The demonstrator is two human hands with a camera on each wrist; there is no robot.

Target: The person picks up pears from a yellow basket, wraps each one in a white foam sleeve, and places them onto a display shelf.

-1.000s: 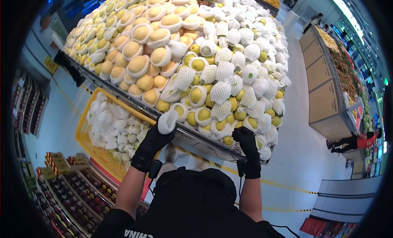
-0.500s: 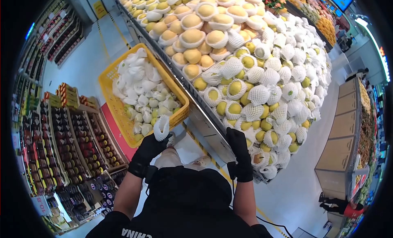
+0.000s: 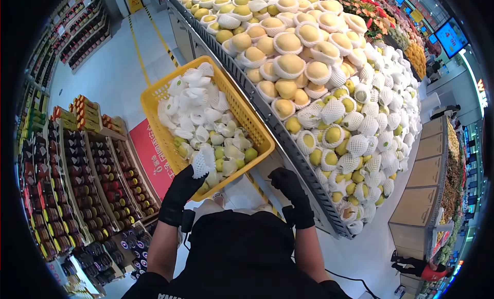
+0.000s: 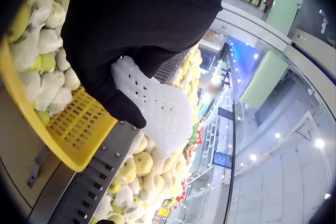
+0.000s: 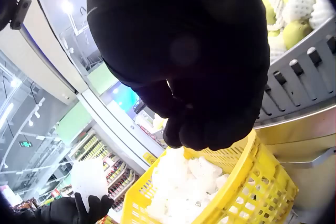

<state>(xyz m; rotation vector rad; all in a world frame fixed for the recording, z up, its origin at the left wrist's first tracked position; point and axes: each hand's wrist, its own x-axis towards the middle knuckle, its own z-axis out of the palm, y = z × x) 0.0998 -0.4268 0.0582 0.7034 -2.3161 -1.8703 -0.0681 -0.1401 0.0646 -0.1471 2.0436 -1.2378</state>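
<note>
In the head view, my black-gloved left hand [image 3: 184, 188] pinches a white foam net sleeve [image 3: 202, 162] above the near end of a yellow plastic basket [image 3: 149, 101]. Close up in the left wrist view, the foam sleeve [image 4: 155, 106] looks flattened, held by its end between thumb and fingers. White foam nets [image 3: 193, 93] fill the far part of the basket, and wrapped green-yellow fruits lie nearer me. My gloved right hand [image 3: 289, 186] holds nothing; its fingers hang loosely curled between the basket and the fruit stand.
The sloping fruit stand [image 3: 280, 127], edged with a dark slotted rail, carries large yellow pears [image 3: 288, 65] and green-yellow pears in foam nets [image 3: 357, 145]. Shelves of jars [image 3: 98, 175] stand at left. A person in red [image 3: 432, 272] is far right.
My view has turned left, bringing the basket in front of me. The left hand has carried the foam sleeve from the stand's edge to over the basket; the right hand has moved off the rail.
</note>
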